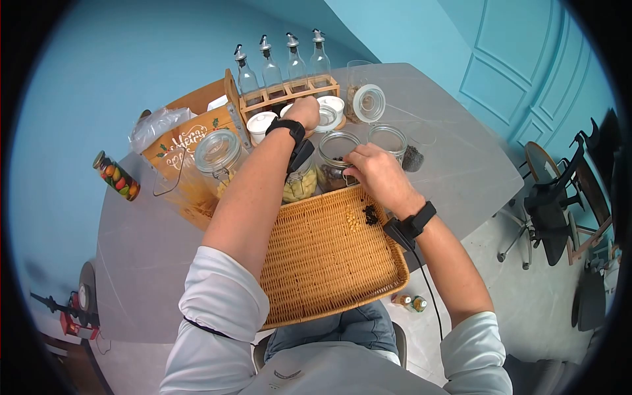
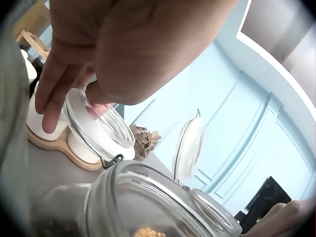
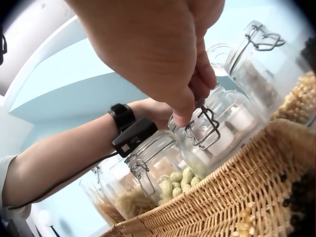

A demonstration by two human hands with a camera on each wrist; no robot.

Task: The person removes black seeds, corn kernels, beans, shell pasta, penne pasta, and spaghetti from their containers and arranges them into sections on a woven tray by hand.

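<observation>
A glass clip-top jar [image 1: 338, 146] stands behind the wicker basket [image 1: 309, 257], its lid tipped back on the wire hinge. My left hand [image 1: 305, 112] reaches over to the far side and grips the glass lid [image 2: 79, 113] by its edge. At the jar's near side, my right hand [image 1: 382, 172] pinches the wire clasp [image 3: 203, 131] close to the rim with thumb and fingers. Small heaps of corn kernels [image 1: 354, 220] and black beans [image 1: 370, 214] lie in the basket, below the right hand.
Left of the jar stand jars of peanuts [image 1: 300, 187] and pasta [image 1: 218, 155]. To its right is another open jar [image 1: 388, 139]. Behind are white canisters [image 1: 261, 124] and a wooden rack [image 1: 289, 92] of oil bottles. A Christmas box [image 1: 191, 141] sits at left.
</observation>
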